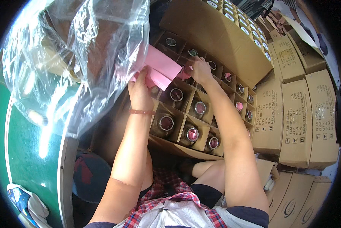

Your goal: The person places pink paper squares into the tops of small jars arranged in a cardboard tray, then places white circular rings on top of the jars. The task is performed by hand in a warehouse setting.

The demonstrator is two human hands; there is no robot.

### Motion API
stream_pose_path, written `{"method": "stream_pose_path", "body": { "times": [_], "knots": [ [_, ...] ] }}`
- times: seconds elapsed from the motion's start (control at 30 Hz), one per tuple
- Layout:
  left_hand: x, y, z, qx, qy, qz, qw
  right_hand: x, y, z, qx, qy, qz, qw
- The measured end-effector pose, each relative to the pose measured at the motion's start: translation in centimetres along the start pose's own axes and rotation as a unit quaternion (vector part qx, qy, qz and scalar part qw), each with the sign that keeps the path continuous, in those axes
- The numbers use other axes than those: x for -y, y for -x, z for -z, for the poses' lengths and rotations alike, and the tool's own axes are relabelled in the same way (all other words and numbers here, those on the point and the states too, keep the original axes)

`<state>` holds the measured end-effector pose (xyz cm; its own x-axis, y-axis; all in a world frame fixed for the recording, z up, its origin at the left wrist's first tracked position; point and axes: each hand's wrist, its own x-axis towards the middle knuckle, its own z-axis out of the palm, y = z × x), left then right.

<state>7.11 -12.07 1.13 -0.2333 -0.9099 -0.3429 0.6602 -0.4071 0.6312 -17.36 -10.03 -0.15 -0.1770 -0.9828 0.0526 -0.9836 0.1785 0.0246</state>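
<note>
My left hand [142, 88] grips a stack of pink paper sheets [162, 64], its thumb lying on top. To the right, my right hand [200, 69] pinches a crumpled piece of pink paper [185, 73] over the divided carton. Beneath both hands stands an open cardboard carton [184, 152] with cardboard dividers [185, 125]. Glass flask refills [166, 123] stand upright in its cells, their round mouths facing up. Pink paper shows in the mouths of several, among them one near the front [192, 134]. My right hand and forearm hide some cells.
A clear plastic bag [110, 42] bulges at upper left over a green table [36, 148]. Behind the carton's raised flap [216, 42] stands another with capped-looking round tops [244, 30]. Printed cardboard boxes [295, 122] line the right. A blue round stool [90, 176] stands lower left. Another person's legs [310, 17] show upper right.
</note>
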Motion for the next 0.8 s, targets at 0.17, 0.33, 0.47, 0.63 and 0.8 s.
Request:
{"method": "stream_pose_path", "body": {
  "times": [0.17, 0.33, 0.47, 0.63, 0.8],
  "knots": [
    [0.1, 0.5, -0.8, 0.001, 0.017, 0.003, 1.000, -0.9, -0.9, -3.6, -0.070, 0.096, -0.127, 0.985],
    [0.5, -0.1, 0.1, -0.001, 0.017, 0.000, 1.000, 1.1, -1.8, -2.0, 0.060, 0.117, -0.097, 0.987],
    [0.1, 0.3, -0.4, -0.005, 0.031, 0.019, 0.999, 0.7, 1.5, -0.6, 0.015, -0.023, -0.054, 0.998],
    [1.1, 0.1, -0.7, 0.025, 0.036, -0.008, 0.999, 1.1, 5.3, -2.2, -0.057, 0.023, 0.032, 0.998],
    [0.3, 0.7, -1.0, 0.031, 0.060, -0.018, 0.998, 3.7, 3.9, -1.2, 0.052, 0.022, -0.007, 0.998]
  ]
}}
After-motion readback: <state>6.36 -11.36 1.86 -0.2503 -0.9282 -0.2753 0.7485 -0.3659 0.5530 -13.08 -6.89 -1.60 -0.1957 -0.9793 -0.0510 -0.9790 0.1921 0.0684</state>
